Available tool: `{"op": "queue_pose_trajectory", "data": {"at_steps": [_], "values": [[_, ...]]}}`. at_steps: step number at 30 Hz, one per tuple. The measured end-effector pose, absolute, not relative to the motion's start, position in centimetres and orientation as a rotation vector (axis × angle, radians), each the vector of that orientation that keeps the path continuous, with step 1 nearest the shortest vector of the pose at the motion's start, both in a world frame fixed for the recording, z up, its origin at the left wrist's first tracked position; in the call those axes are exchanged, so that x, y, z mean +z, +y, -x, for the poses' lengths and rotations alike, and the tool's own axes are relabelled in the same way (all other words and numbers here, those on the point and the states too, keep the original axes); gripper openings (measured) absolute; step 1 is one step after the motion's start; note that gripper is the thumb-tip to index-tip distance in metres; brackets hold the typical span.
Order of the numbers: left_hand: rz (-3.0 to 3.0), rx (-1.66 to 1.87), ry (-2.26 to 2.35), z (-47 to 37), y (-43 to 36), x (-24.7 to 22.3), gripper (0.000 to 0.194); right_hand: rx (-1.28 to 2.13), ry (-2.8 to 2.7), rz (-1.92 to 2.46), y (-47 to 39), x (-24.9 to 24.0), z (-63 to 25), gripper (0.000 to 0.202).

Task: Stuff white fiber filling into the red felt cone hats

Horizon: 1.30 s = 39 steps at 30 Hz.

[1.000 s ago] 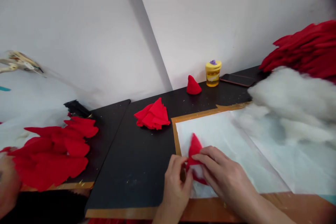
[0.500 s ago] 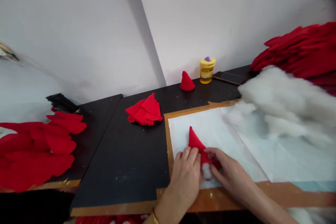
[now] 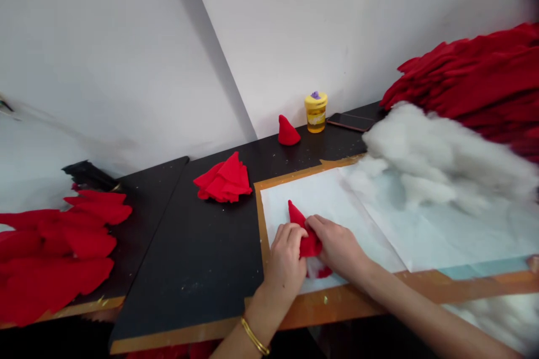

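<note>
Between my hands is a small red felt cone hat [image 3: 310, 245], its tip pointing away from me and its wide end facing me. A wad of white stuffing [image 3: 314, 266] shows in that wide end. My left hand [image 3: 285, 255] grips the hat's left side with curled fingers. On the other side my right hand [image 3: 337, 244] pinches the red cloth, its thumb partly hidden. The hat rests over white paper [image 3: 370, 227] on the table.
A heap of white stuffing [image 3: 442, 151] lies right, before stacked red cloth [image 3: 471, 84]. At the back stand a red cone [image 3: 288, 132], a yellow-lidded jar [image 3: 315, 113] and a phone [image 3: 351, 122]. Red pieces [image 3: 225, 179] lie left, with a larger red pile [image 3: 63, 241] beyond.
My right hand has moved up along the hat, and both hands now grip it higher. More of the wide end and its stuffing shows. The whole view has shifted slightly.
</note>
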<state>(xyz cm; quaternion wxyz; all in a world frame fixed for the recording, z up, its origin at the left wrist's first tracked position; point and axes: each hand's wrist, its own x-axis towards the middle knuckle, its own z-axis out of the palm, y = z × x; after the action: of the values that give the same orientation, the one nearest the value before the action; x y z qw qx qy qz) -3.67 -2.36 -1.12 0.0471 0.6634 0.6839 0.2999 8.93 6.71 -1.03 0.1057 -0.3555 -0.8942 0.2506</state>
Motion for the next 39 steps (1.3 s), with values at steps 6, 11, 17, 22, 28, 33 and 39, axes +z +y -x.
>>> {"op": "queue_pose_trajectory", "data": {"at_steps": [6,11,17,22,28,33,39], "values": [[-2.052,0.859,2.192,4.3,-2.6,-1.5,0.039,0.635,-2.681,1.026,6.8,-1.4,-8.4,0.029],[-2.042,0.795,2.26,4.6,-3.9,-1.7,0.04,0.559,-2.646,1.062,6.4,-1.9,-8.6,0.029],[-2.017,0.817,2.235,4.3,-4.0,-0.8,0.044,0.604,-2.601,0.95,6.3,-1.3,-9.7,0.032],[-1.935,0.974,2.069,4.1,-4.2,1.0,0.046,0.762,-2.489,0.715,6.6,0.5,-12.0,0.043],[-1.924,1.041,1.968,4.1,-4.2,1.3,0.041,0.964,-2.416,0.638,6.0,0.7,-13.4,0.027],[-1.978,0.953,2.01,3.7,-2.6,-0.6,0.042,0.839,-2.405,0.883,6.6,-2.3,-11.2,0.021],[-1.96,0.915,1.991,4.1,-3.7,0.4,0.048,0.923,-2.417,0.8,7.4,-1.6,-12.1,0.031]]}}
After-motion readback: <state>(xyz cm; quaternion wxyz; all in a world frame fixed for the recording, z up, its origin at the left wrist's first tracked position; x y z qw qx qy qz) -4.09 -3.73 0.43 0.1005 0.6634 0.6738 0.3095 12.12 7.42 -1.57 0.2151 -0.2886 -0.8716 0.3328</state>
